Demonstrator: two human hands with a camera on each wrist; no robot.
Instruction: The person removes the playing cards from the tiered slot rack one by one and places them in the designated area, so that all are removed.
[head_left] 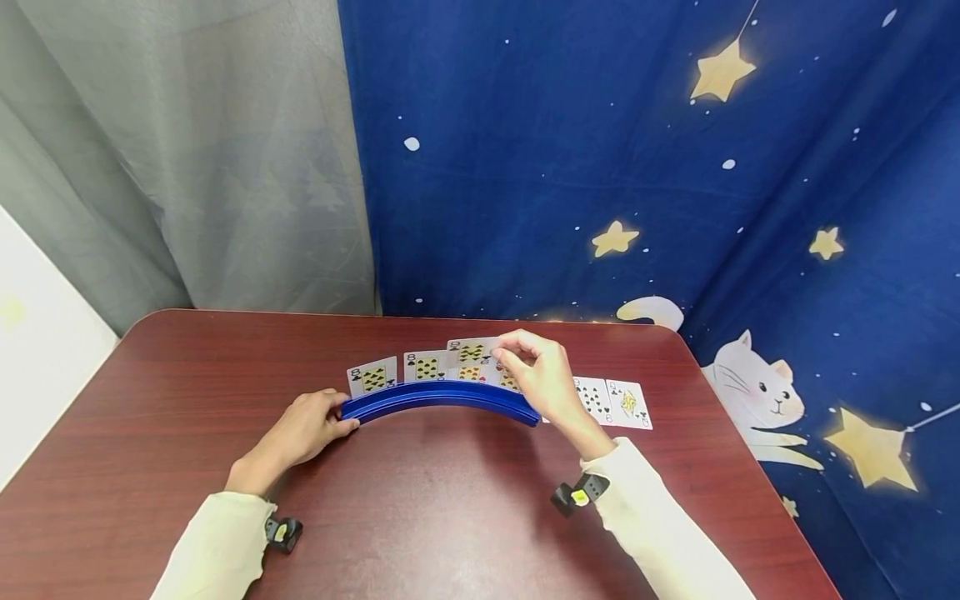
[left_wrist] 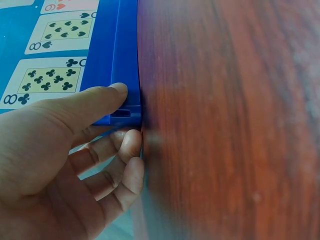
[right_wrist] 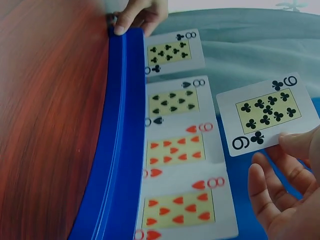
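A curved blue card holder (head_left: 442,391) stands on the table. My left hand (head_left: 306,423) grips its left end, the thumb lying on top and the fingers at the end. Between thumb and fingers, my right hand (head_left: 546,379) pinches a nine of clubs (right_wrist: 268,112) by its edge. This card is raised just behind the standing row, partly overlapping it in the head view. In the holder's slot stand the eight of clubs (right_wrist: 185,51), eight of spades (right_wrist: 175,101), nine of hearts (right_wrist: 175,150) and eight of hearts (right_wrist: 182,212), their lower edges hidden.
Two playing cards lie face up on the table (head_left: 442,517) to the right of the holder: one with black pips (head_left: 592,400) and one with a yellow figure (head_left: 628,405). Behind the table's far edge hang a grey curtain (head_left: 247,167) and a blue starry curtain (head_left: 517,167).
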